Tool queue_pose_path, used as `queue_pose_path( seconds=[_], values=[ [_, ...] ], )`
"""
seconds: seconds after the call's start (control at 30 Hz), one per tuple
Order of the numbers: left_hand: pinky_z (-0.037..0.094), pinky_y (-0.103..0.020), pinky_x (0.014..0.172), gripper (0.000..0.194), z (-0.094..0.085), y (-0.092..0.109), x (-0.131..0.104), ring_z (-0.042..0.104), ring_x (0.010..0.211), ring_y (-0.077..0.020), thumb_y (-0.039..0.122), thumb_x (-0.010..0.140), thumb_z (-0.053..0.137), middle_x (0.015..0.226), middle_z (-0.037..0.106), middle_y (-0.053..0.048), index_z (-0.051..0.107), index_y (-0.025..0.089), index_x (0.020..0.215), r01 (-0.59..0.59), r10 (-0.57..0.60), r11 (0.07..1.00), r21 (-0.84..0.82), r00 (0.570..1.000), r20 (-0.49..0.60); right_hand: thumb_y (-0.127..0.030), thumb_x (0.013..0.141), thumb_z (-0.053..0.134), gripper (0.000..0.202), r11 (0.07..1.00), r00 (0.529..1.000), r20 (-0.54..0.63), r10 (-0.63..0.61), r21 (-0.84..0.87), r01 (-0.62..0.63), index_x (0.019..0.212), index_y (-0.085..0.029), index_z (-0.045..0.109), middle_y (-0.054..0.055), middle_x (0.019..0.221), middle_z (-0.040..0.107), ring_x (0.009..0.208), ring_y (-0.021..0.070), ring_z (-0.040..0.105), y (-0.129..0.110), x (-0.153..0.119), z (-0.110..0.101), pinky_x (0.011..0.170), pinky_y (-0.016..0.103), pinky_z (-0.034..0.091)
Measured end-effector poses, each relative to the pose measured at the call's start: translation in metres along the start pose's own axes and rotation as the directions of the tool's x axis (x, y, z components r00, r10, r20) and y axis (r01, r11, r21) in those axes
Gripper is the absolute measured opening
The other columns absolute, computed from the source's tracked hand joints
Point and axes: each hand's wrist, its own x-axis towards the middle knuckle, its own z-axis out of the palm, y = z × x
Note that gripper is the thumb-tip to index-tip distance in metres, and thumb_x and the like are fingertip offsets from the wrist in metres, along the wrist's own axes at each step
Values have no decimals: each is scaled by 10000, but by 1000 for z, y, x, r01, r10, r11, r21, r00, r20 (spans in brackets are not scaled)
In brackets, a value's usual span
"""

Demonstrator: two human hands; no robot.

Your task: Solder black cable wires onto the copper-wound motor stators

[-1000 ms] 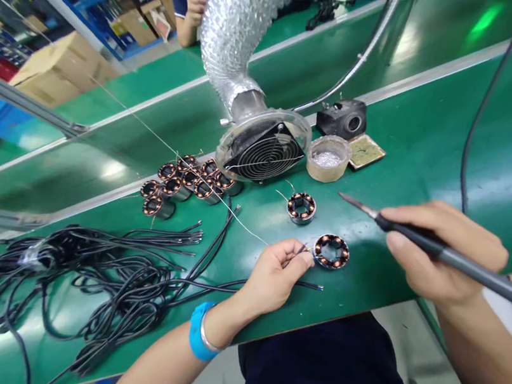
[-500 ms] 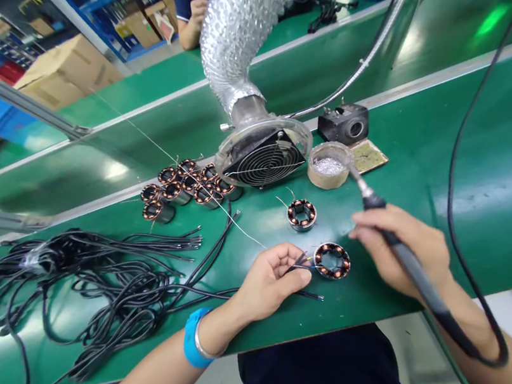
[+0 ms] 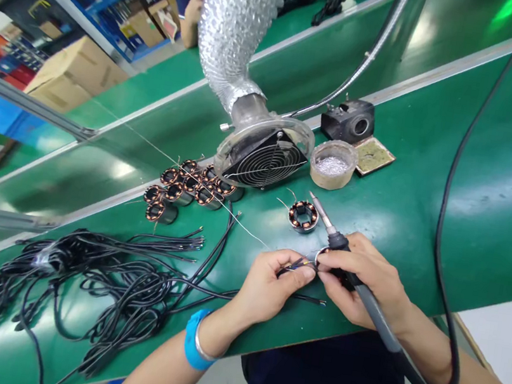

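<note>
**A:** Where do I stand with the wire and the coil?

**B:** My left hand [image 3: 273, 284] has its fingers [image 3: 304, 274] pinched narrow on the stripped end of a black wire [image 3: 312, 299], which lies along the near edge of the desk [image 3: 428, 198] and runs off left toward the black wire bundle [image 3: 93, 283]. The wound coil ring [image 3: 321, 256] sits just to the right of that pinch, touching or nearly so; my right hand [image 3: 360, 284] covers most of it, so I can't tell exactly where the wire tips meet it

**A:** And the iron?

**B:** My right hand is wrapped closed around the soldering iron [image 3: 368, 298]. Its long axis runs from near right to far left, and the tip [image 3: 315, 201] points away from me, past the ring and close to a second coil ring [image 3: 303, 215] further off. So the tip lies beyond the joint, not on it

**A:** Which hand is nearer the ring?

**B:** The right, which rests over it; the left comes in from the left side, fingertips just beside it. Further off stand the solder pot [image 3: 333, 164] and the fume fan [image 3: 265, 158]
</note>
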Motion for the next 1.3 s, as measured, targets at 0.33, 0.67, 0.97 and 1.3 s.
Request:
queue_pose_path(
  seconds=[0.33,0.67,0.97,1.3],
  values=[
    [351,-215,580,389,-5,-1,0,416,596,-91,504,765,772,660,553,15,654,136,804,-16,17,999,-35,999,46,-45,883,585,339,1000,1000,-18,-4,1,4,1177,-213,565,-4,806,662,719,148,579,0,0,1,732,332,496],
    [245,-234,551,288,-9,3,-5,304,565,-93,360,881,607,583,366,60,508,178,681,-87,84,972,217,996,22,-60,899,520,234,1000,1000,10,-9,3,9,1089,-191,550,14,822,622,714,157,487,1,-2,2,658,303,459],
    [279,-225,563,245,-7,1,-4,325,574,-93,380,884,640,601,429,52,610,162,776,-107,100,968,226,994,43,-52,885,537,268,1000,1000,7,-11,23,11,1106,-201,555,16,841,626,719,164,507,1,-2,1,664,303,467],
    [389,-226,612,340,-4,1,-2,445,631,-109,464,837,711,692,621,-15,740,127,810,-49,44,988,146,998,34,-59,896,549,249,999,1000,11,-3,40,3,1098,-203,563,21,856,648,744,164,511,1,-2,0,678,315,477]
  ],
)
